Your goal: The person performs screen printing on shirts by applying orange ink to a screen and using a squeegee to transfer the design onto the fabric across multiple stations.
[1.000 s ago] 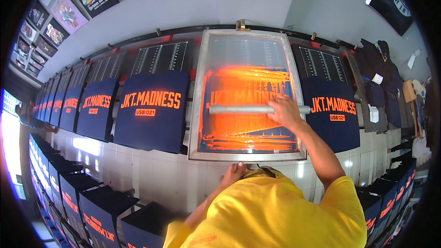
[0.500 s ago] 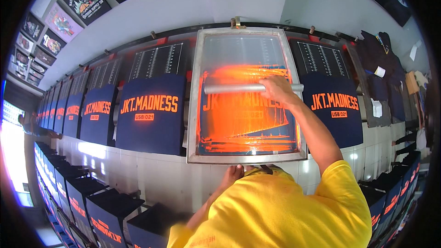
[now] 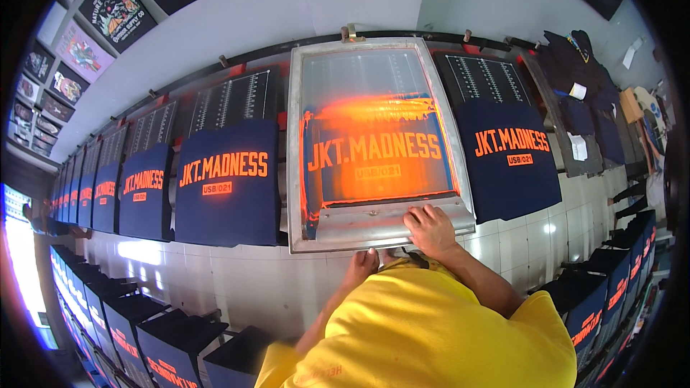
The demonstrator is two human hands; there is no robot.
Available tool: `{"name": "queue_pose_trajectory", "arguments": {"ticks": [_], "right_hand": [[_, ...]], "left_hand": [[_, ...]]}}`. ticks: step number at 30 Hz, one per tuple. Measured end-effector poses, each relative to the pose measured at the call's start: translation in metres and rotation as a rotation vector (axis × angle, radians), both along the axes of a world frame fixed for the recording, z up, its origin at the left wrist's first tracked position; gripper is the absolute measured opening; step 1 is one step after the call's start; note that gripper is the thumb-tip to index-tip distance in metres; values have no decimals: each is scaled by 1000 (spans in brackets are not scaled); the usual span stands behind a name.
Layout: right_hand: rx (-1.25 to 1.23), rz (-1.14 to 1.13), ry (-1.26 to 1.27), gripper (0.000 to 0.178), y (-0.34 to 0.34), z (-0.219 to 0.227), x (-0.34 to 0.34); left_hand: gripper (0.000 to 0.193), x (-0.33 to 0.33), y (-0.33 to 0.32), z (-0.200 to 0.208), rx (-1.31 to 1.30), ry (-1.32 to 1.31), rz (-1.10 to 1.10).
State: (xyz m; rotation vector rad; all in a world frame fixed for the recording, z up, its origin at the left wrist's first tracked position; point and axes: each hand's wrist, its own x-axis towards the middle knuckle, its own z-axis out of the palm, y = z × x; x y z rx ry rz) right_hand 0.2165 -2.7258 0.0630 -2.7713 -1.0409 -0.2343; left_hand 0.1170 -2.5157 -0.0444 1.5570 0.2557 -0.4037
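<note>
A metal-framed printing screen (image 3: 297, 144) lies in front of me over a dark blue garment that shows through its mesh. Bright orange ink (image 3: 374, 109) forms a thick smear across the upper mesh, with a thinner film and lettering below it. My right hand (image 3: 431, 231) is closed on a wide metal squeegee (image 3: 359, 223), which rests across the near end of the mesh. At the frame's near edge, my left hand (image 3: 361, 266) has its fingers curled up against the rim; part of it is hidden under the edge.
Dark blue garments with orange print lie on boards in a row, left (image 3: 226, 208) and right (image 3: 514, 179). A rail (image 3: 251, 59) runs behind. More printed garments (image 3: 169, 345) stand on a lower row behind me. Dark cloths (image 3: 578, 75) hang at the far right.
My right hand has drawn the squeegee from mid-screen to the near end. The ink there is thinner, and the lettering shows more clearly. The left hand stays at the rim; the view shifted slightly.
</note>
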Motion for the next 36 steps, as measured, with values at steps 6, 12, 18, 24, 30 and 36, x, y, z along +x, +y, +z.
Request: {"name": "queue_pose_trajectory", "arguments": {"ticks": [6,12,18,24,30,36], "right_hand": [[26,-5,32,56,-1,-18,-18],[29,-29,92,66,-1,-22,-30],[375,-153,128,45,-34,-7,-8],[430,-705,66,31,-111,-50,22],[662,-823,282,27,-115,-74,33],[907,-893,312,18,-114,-86,41]], "left_hand": [[29,-1,8,-35,-311,122,-51],[24,8,18,-1,-269,141,-164],[29,-2,35,18,313,-127,-327],[28,11,115,111,180,-39,75],[27,50,174,46,1021,-491,240],[24,62,175,29,857,-145,255]]}}
